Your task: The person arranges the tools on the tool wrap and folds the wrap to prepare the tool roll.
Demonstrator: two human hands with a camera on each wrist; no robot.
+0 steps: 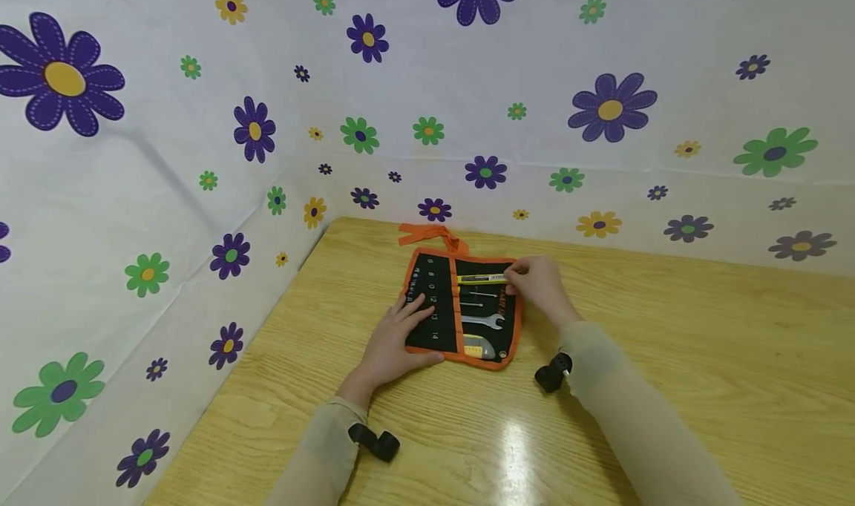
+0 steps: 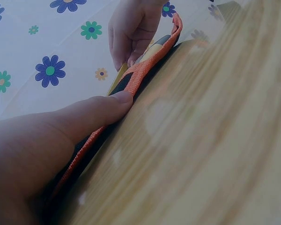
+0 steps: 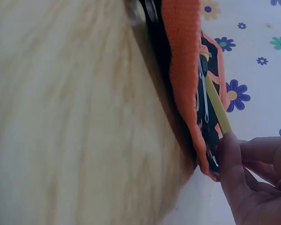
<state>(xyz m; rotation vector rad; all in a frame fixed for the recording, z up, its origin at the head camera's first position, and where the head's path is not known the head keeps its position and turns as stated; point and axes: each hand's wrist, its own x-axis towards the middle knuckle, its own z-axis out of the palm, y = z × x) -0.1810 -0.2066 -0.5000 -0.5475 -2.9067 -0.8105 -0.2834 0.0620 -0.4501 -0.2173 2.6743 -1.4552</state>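
A black fabric tool pouch (image 1: 444, 320) with orange trim lies unrolled on the table, numbers printed down its left half. My left hand (image 1: 392, 341) rests on its left side with fingers spread. In the left wrist view the thumb (image 2: 105, 110) lies along the orange edge. My right hand (image 1: 539, 287) pinches the right end of a slim yellow strip-shaped tool (image 1: 482, 278), whose other end meets the pouch's orange band. Its exact kind is unclear. Below it sit two thin metal tools (image 1: 482, 294), an open-ended wrench (image 1: 484, 320) and a yellow-and-grey utility knife (image 1: 479, 346).
An orange tie strap (image 1: 427, 231) trails from the pouch's far edge. The wooden table (image 1: 701, 343) meets flower-printed white sheeting (image 1: 534, 61) at the back and left. Black wrist cameras (image 1: 551, 374) are strapped over both sleeves.
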